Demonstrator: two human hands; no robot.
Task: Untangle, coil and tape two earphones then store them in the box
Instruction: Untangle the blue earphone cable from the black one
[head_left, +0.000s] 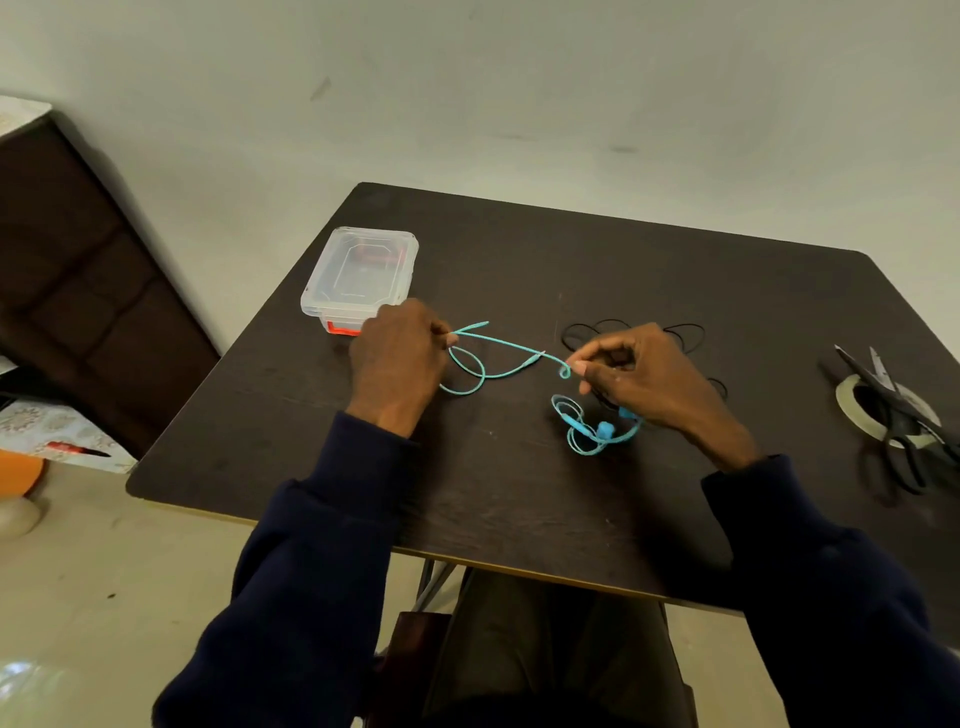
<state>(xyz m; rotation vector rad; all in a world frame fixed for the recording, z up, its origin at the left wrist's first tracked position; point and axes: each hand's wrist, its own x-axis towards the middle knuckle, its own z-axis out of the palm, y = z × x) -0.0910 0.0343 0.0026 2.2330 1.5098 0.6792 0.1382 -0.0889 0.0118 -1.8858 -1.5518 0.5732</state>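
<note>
A turquoise earphone (511, 345) stretches between my hands above the dark table (571, 260). My left hand (397, 358) pinches one end of its cable, with a loop hanging below. My right hand (644, 382) pinches the cable further along; the earbuds and loose coils (592, 428) lie on the table under it. A black earphone (685, 332) lies tangled behind my right hand, partly hidden by it. The clear plastic box (361, 275) with its lid on stands at the table's left edge, just behind my left hand.
A roll of tape (852, 402) lies at the table's right edge with black scissors (893, 410) resting across it. A dark wooden cabinet (78, 270) stands at the left by the wall. Boxes and an orange object (18, 470) sit on the floor at left.
</note>
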